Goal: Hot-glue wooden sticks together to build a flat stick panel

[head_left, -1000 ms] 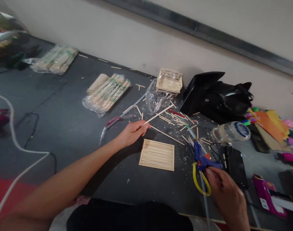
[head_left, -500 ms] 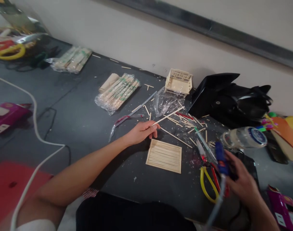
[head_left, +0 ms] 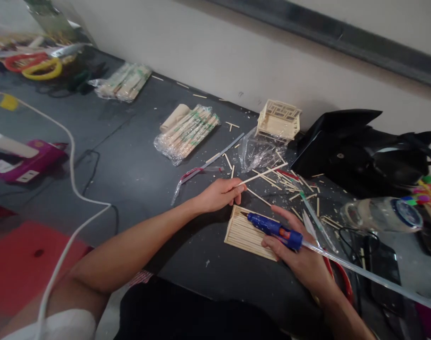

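Note:
My left hand (head_left: pixel 220 194) pinches one end of a thin wooden stick (head_left: pixel 265 174), which slants up to the right. A second thin stick (head_left: pixel 259 196) runs from near those fingertips toward my right hand (head_left: pixel 307 267). That hand is wrapped round a blue glue gun (head_left: pixel 268 225), its nozzle pointing left. From the gun's back a long clear glue stick (head_left: pixel 360 273) sticks out to the right. Beneath the gun lies a flat panel of sticks side by side (head_left: pixel 245 237), partly covered by the gun and my right fingers.
Cut stick pieces (head_left: pixel 293 186) litter the table near a small stick-built model (head_left: pixel 277 125). Bagged sticks (head_left: pixel 189 134) lie farther left. At right are a black bag (head_left: pixel 346 153), a jar (head_left: pixel 381 212) and red-handled scissors (head_left: pixel 344 278). A white cable (head_left: pixel 71 156) crosses the left side.
My right hand has brought the glue gun leftward from beside the scissors to over the stick panel. My left hand still holds its stick. The whole view has shifted slightly.

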Demonstrator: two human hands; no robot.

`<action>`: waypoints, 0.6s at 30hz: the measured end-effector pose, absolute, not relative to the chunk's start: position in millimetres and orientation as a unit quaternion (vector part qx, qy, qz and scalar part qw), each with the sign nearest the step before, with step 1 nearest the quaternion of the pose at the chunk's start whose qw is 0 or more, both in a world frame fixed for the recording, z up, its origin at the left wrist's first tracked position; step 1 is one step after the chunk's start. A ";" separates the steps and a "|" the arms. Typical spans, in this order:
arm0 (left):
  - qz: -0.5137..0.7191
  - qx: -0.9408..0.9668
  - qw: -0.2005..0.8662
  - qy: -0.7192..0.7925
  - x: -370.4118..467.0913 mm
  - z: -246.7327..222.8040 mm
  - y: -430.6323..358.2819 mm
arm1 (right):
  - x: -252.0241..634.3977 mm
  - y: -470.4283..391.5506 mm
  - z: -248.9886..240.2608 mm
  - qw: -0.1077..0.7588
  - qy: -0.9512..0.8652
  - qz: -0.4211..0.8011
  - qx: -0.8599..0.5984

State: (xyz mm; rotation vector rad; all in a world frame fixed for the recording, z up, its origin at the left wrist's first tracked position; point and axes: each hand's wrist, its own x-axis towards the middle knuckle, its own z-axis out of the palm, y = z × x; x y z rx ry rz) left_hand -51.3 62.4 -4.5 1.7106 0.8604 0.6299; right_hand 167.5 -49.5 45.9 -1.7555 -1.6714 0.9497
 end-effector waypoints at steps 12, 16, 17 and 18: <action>0.261 0.725 0.540 0.339 -51.2 -9.3 65.0 | 157.2 -39.4 41.8 0.218 -0.610 0.341 -0.681; 0.259 0.748 0.514 0.332 -51.9 -8.6 64.9 | 150.5 -36.6 46.5 0.194 -0.618 0.325 -0.689; 0.258 0.750 0.511 0.330 -52.2 -8.3 64.9 | 148.8 -36.1 47.3 0.191 -0.616 0.329 -0.690; 0.256 0.753 0.509 0.330 -52.6 -7.8 64.9 | 147.4 -35.8 47.8 0.189 -0.614 0.332 -0.690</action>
